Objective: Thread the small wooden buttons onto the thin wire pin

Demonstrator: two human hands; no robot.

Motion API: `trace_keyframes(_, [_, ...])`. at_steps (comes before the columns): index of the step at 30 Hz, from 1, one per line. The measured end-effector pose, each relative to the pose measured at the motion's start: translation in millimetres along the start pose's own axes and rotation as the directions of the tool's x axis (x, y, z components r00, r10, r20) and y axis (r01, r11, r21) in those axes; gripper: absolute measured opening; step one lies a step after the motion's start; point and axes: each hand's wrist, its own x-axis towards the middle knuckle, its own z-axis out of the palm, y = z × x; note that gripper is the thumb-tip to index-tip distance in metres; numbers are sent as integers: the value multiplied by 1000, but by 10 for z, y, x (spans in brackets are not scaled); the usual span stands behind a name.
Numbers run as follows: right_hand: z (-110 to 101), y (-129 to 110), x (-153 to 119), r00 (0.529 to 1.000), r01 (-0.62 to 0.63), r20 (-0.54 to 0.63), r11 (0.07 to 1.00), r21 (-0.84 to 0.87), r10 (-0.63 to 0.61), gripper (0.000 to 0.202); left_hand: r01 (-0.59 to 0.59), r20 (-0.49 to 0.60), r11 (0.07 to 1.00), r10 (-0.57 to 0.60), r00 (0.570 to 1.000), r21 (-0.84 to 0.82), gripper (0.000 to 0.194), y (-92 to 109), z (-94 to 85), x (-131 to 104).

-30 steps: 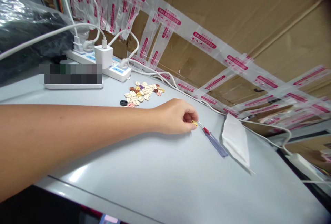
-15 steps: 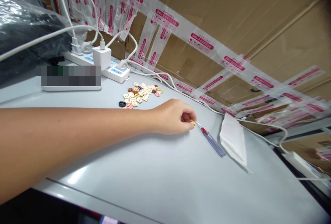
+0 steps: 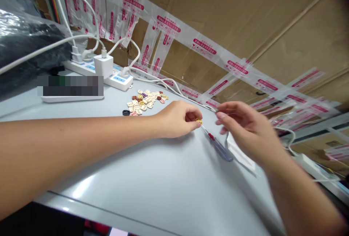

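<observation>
My left hand (image 3: pixel 180 119) reaches across the grey table, thumb and fingertips pinched on a small yellow button (image 3: pixel 199 121). Beside that button lies the thin metal shaft of a screwdriver (image 3: pixel 220 150), which has a red collar and a clear bluish handle. Whether the shaft tip touches the button I cannot tell. Over the table to the right, my right hand (image 3: pixel 245 128) hovers with loosely bent fingers, and nothing shows in them. Beneath it, partly covered, is a flat white packet (image 3: pixel 240 154). A pile of buttons (image 3: pixel 145 101), mostly cream, lies behind my left forearm.
A white power strip (image 3: pixel 118 81) with plugs and a charger (image 3: pixel 103 66) stands at the back left, near a blurred-out box-like object (image 3: pixel 72 99). White cables run along the taped cardboard (image 3: pixel 191 58) behind. Dark plastic-wrapped goods (image 3: pixel 29 50) fill the left.
My right hand has come in from the right, over the white packet. The left hand still pinches the yellow button. The whole view has shifted slightly.
</observation>
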Motion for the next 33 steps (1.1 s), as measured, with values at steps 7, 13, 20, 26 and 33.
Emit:
trace_keyframes(7, [471, 222, -95, 974, -219, 156, 874, 434, 167, 33, -115, -21, 993, 116, 993, 34, 17, -43, 20, 15])
trace_keyframes(13, [444, 233, -99, 955, -296, 162, 768, 569, 248, 32, -186, -45, 979, 190, 981, 80, 20, -34, 8, 18])
trace_keyframes(20, [448, 148, -106, 925, -357, 165, 633, 687, 343, 33, -242, -85, 955, 259, 962, 170, 18, -40, 25, 14])
trace_keyframes(26, [436, 72, -105, 883, -428, 203, 545, 721, 424, 35, -254, -102, 961, 265, 959, 111, 23, -6, 34, 8])
trace_keyframes(33, [411, 72, -114, 882, -434, 227, 525, 732, 413, 36, -258, -110, 956, 274, 955, 142, 19, 3, 40, 10])
